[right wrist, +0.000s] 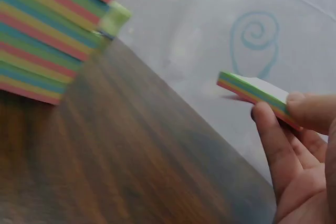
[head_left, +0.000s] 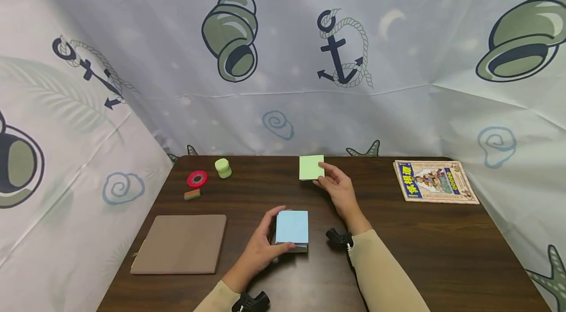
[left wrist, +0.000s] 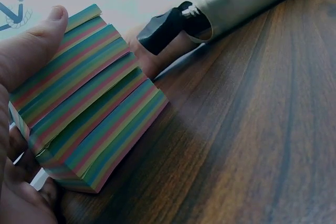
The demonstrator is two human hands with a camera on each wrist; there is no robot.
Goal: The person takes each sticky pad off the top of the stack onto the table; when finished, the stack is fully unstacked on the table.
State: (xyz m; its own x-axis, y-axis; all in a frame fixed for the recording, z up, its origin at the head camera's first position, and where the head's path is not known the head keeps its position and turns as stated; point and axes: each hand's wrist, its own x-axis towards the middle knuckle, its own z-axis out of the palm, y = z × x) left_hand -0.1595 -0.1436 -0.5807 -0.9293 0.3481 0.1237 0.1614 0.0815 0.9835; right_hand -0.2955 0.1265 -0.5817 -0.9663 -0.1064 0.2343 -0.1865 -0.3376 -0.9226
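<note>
A tall stack of sticky note pads (head_left: pixel 292 227) with a pale blue top sheet is gripped by my left hand (head_left: pixel 261 249), thumb at the near side and fingers round the far side. The left wrist view shows the stack's striped edges (left wrist: pixel 89 98) in pink, yellow, green and blue, the pads slightly out of line. Beyond it, my right hand (head_left: pixel 342 191) pinches a thin sticky note pad (head_left: pixel 311 168) with a light green top between thumb and fingers. In the right wrist view this pad (right wrist: pixel 257 95) is held by one end, with striped edges showing.
To the left lie a brown notebook (head_left: pixel 180 244), a small striped eraser-like block (head_left: pixel 192 195), a red ring-shaped roll (head_left: pixel 196 179) and a light green cylinder (head_left: pixel 223 168). A booklet with a colourful cover (head_left: pixel 435 181) lies at the back right. A printed curtain (head_left: pixel 292 125) hangs behind the wooden table (head_left: pixel 424 243).
</note>
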